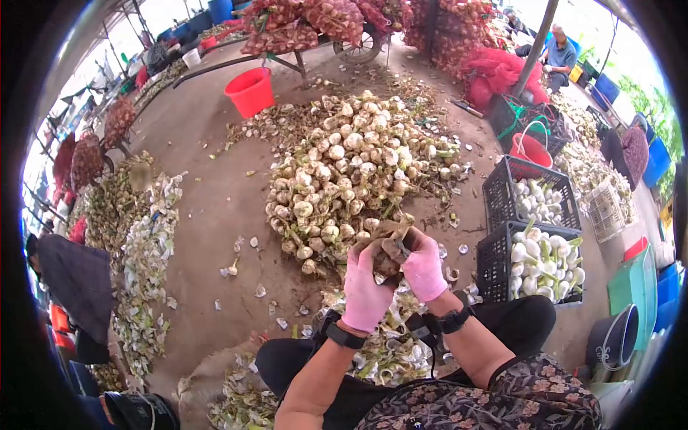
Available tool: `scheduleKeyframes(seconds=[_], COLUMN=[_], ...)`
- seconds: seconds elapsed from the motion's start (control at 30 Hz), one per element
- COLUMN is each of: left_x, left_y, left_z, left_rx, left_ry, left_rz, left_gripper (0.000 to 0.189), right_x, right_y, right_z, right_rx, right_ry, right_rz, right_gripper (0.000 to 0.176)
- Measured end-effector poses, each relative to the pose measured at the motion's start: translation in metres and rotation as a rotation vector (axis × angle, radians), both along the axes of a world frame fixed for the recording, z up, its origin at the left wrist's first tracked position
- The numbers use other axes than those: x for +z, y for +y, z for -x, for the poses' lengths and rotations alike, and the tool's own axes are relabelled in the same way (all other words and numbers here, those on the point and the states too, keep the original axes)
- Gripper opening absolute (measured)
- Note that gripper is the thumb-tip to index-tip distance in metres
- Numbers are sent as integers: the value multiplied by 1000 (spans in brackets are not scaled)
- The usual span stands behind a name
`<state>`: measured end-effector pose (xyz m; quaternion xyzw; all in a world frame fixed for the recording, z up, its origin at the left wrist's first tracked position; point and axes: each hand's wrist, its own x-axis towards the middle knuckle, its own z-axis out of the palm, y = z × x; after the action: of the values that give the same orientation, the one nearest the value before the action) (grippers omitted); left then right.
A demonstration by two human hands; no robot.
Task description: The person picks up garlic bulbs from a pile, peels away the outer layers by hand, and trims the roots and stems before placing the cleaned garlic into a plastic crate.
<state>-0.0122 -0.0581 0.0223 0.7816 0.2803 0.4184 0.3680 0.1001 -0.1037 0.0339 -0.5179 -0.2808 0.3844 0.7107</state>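
My left hand (367,283) and my right hand (421,266), in pink gloves with dirt-brown fingers, meet in front of my lap. Their fingers are curled in toward each other. Whatever they grip is hidden among the brown fingertips. Just beyond them lies a large heap of unpeeled garlic bulbs (347,165) with dry stalks. Loose garlic skins (387,351) cover the ground between my legs. To the right of my hands, a black crate (494,269) holds peeled white garlic bulbs (546,261).
Behind that crate stands another black crate (494,193) of garlic, with a red bucket (532,150) beyond. A second red bucket (251,93) is past the heap, near a cart of red mesh sacks (301,25). Co-workers sit at left (75,279) and far right (560,57).
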Motion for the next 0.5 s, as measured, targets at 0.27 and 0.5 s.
scheduleKeyframes(seconds=[0.27,0.5], left_x=[1,-6], left_y=[8,13], left_z=[8,7], left_rx=[-13,-138], left_ry=[-1,-68], left_rz=[113,284], left_gripper=[66,67], right_x=[5,6], right_y=[-2,-15], right_z=[-13,-22], right_rx=[199,177], right_ry=[-326,-521], right_rz=[161,163], right_gripper=[22,48])
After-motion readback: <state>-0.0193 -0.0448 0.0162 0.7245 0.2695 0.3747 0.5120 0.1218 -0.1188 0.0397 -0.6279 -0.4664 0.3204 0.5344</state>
